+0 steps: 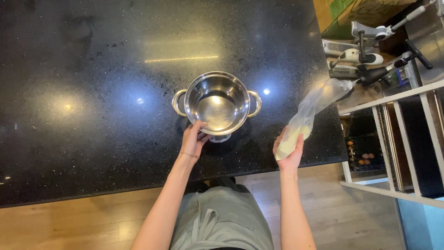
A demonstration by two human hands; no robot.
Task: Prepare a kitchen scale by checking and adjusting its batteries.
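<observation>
Right hand (pixel 289 150) around clear bag (pixel 307 113), pale contents indistinct.

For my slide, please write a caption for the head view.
Left hand grips steel pot rim; right hand holds clear bag.

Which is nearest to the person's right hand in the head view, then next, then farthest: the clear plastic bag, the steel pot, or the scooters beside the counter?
From the right hand:
1. Clear plastic bag, held in that hand, rising up and to the right.
2. Steel pot, on the black counter to the left, with the left hand at its rim.
3. Scooters, off the counter at upper right.
</observation>
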